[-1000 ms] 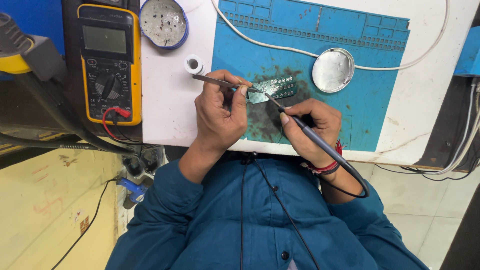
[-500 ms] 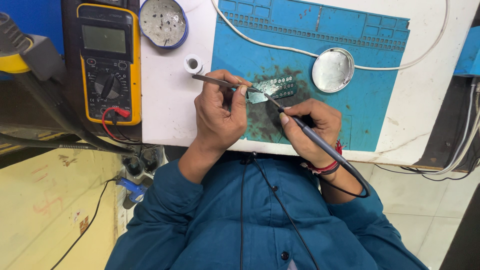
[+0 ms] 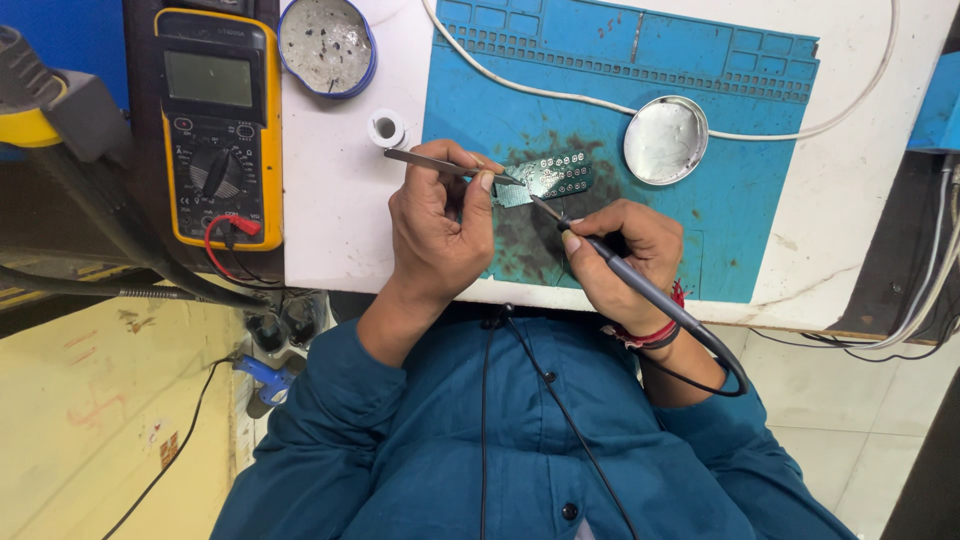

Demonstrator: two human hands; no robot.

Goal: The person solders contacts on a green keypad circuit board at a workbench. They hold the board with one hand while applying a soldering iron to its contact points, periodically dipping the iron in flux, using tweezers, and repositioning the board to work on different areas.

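A small dark green circuit board (image 3: 556,176) lies on a blue work mat (image 3: 760,180), over a sooty patch. My left hand (image 3: 437,228) grips thin metal tweezers (image 3: 420,160) whose tips reach the board's left end. My right hand (image 3: 622,252) holds a dark soldering iron (image 3: 640,285) like a pen, its tip touching the board's near edge. The iron's black cable loops back past my right wrist.
A yellow multimeter (image 3: 218,120) with red and black leads sits at the left. A round tin (image 3: 327,42) and a small white solder spool (image 3: 386,128) lie beside it. A round metal lid (image 3: 665,140) rests on the mat. A white cable (image 3: 860,105) curves across the white table.
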